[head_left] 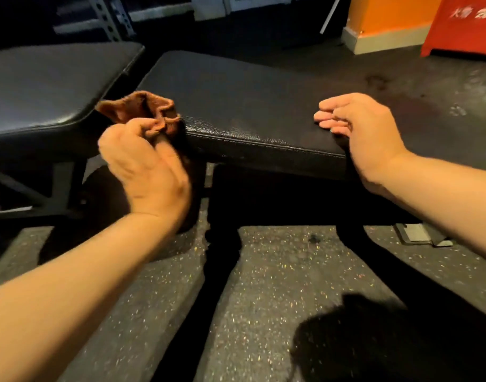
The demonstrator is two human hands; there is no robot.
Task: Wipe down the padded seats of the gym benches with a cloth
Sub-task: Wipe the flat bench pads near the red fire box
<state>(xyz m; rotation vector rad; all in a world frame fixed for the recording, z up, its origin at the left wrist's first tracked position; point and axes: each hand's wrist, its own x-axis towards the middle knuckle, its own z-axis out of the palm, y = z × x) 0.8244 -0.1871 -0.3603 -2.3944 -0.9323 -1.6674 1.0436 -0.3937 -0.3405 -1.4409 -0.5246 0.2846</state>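
Benches: two black pads, left pad [51,86] and right pad [236,106], side by side.
Cloth: one brown cloth [142,106], at right pad's near-left corner.
Left hand [145,164]: fingers curled, pinching the cloth.
Right hand [360,130]: relaxed, empty, resting on right pad's near edge.

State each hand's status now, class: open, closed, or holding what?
Left hand: grips the brown cloth.
Right hand: open, resting on the bench seat.
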